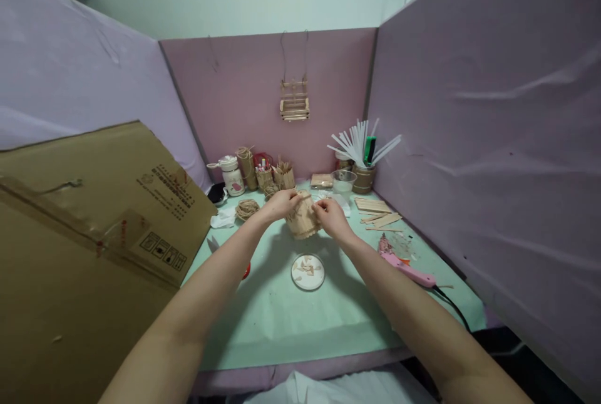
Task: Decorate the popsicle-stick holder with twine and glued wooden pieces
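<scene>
A small bucket made of wooden craft sticks [303, 222] is held up over the pale green tabletop [282, 316], far out from me. My left hand [280, 203] grips its upper left rim with curled fingers. My right hand [329, 215] pinches the upper right side. Both arms reach straight forward. What the fingertips do at the rim is too small to make out.
A white dish of wood bits [308, 272] lies below the bucket. A pink glue gun [406, 266] with a black cord rests at the right, by loose sticks [375, 211]. A twine roll [246, 208], jars and a cup of white rods [362, 160] line the back. A big cardboard box [84, 241] fills the left.
</scene>
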`<state>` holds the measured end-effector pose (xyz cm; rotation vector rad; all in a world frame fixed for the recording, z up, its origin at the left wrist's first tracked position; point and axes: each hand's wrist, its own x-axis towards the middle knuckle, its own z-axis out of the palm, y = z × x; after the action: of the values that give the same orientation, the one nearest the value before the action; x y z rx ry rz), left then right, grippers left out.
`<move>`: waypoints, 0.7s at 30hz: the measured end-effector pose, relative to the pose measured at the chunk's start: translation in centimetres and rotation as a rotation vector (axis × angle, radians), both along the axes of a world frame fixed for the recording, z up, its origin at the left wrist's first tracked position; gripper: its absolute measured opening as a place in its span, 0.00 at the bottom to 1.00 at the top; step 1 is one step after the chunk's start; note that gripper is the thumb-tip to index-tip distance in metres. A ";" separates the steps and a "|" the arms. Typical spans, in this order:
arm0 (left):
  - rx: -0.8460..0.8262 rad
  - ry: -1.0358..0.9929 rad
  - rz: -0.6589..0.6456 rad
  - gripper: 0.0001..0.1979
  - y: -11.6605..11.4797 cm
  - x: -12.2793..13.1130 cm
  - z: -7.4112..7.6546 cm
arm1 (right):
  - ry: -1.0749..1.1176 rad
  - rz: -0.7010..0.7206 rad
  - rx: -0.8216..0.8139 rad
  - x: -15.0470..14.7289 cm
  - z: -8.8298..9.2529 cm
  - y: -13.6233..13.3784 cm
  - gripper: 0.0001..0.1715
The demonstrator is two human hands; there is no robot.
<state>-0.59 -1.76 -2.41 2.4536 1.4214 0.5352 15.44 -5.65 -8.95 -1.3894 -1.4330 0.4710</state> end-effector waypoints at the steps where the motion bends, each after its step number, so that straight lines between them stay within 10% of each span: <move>1: -0.003 -0.010 0.001 0.18 0.0 -0.1 0.0 | -0.015 -0.001 -0.006 -0.1 -0.1 0.2 0.13; 21: -0.034 -0.082 -0.016 0.16 -0.4 -0.3 0.1 | -0.172 -0.133 0.063 -0.9 -0.4 0.6 0.13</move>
<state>-0.85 -2.18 -2.35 2.3860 1.3666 0.5966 14.58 -5.02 -9.37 -1.4925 -1.4678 0.2231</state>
